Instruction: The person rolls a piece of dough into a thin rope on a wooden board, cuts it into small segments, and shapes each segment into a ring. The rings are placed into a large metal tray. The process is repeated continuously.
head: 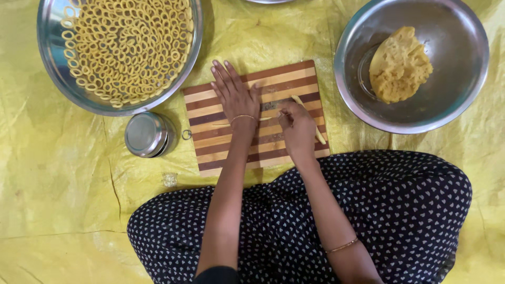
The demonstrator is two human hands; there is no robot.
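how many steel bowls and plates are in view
3, maybe more out of frame: a wide steel plate of dough rings top left, a steel bowl with a dough lump top right, and a sliver of another vessel at top edge.

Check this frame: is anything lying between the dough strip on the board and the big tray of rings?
Only the left hand, flat on the striped board, lies between the dough strip and the tray. The right hand pinches the strip.
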